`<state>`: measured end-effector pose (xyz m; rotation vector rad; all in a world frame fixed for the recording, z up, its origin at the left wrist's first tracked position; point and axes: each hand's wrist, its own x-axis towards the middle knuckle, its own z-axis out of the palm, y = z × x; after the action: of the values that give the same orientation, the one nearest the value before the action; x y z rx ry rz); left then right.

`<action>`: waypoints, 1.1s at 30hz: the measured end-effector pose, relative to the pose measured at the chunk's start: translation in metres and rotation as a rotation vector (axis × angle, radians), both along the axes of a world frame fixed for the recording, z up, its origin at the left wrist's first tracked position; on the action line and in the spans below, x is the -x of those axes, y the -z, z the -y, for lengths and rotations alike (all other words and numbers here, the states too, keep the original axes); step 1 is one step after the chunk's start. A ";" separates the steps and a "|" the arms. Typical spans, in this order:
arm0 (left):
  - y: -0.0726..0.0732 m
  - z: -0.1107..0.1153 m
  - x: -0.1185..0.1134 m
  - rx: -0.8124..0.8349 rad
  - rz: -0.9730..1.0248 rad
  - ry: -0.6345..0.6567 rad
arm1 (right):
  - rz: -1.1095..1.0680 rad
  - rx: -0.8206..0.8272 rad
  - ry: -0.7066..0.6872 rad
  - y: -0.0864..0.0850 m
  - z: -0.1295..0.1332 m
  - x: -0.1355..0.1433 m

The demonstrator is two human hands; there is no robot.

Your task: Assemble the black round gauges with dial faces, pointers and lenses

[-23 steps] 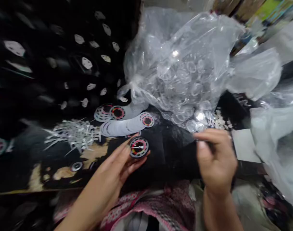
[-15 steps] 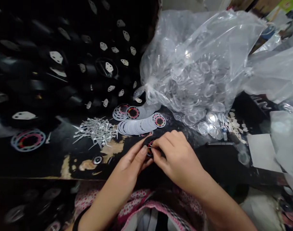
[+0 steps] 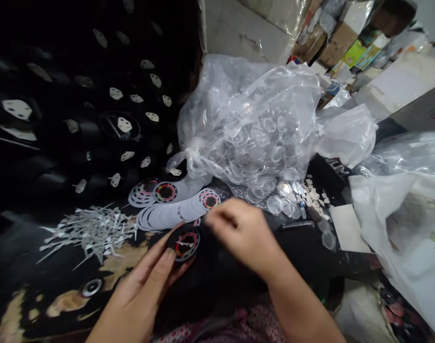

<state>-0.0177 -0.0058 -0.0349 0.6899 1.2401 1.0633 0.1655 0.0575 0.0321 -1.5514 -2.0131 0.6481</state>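
Note:
My left hand (image 3: pixel 146 281) is closed around a small round black gauge (image 3: pixel 187 244), its thumb on the near rim. The gauge faces up, showing a dial with red markings and a thin pale pointer across it. Just to the right, my right hand (image 3: pixel 244 233) hangs apart from the gauge with its fingers bent. Motion smears those fingertips, so I cannot make out whether anything is between them. Beyond both hands lies a fanned row of printed dial discs (image 3: pixel 167 215). A pile of white pointers (image 3: pixel 92 231) sits to the left.
A clear plastic bag (image 3: pixel 249 138) of round transparent covers stands at the back, with loose covers (image 3: pixel 281 206) spilling out. Black housings with white plates (image 3: pixel 124 125) crowd the left. A dark rod (image 3: pixel 298 225), a white card (image 3: pixel 349 228) and a small ring (image 3: pixel 92 287) lie about.
My right hand has come away from the gauge and its pointer, leaving the dial in plain sight in my left hand. The view has swung right and up.

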 end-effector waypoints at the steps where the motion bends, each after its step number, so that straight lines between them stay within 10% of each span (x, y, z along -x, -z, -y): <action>1: -0.002 0.000 -0.001 0.037 0.095 -0.019 | 0.087 -0.063 0.174 0.000 -0.014 -0.010; 4: -0.005 0.000 -0.007 0.118 0.277 -0.031 | 0.514 -0.047 0.486 0.004 -0.050 -0.031; 15: -0.011 -0.006 -0.006 0.224 0.464 -0.022 | 0.520 -0.135 0.474 0.005 -0.050 -0.038; 21: -0.030 -0.021 -0.007 0.380 0.623 -0.076 | 0.248 -0.480 -0.042 0.016 0.016 0.008; 25: -0.031 -0.022 -0.004 0.267 0.581 -0.077 | 0.177 -0.386 -0.168 0.017 0.042 0.024; 33: -0.016 -0.002 -0.006 -0.059 0.127 0.173 | -0.022 -0.030 0.038 0.008 0.023 0.034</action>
<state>-0.0115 -0.0040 -0.0186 0.7491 1.0245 0.9878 0.1315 0.0347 0.0242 -1.5550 -1.9638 0.6146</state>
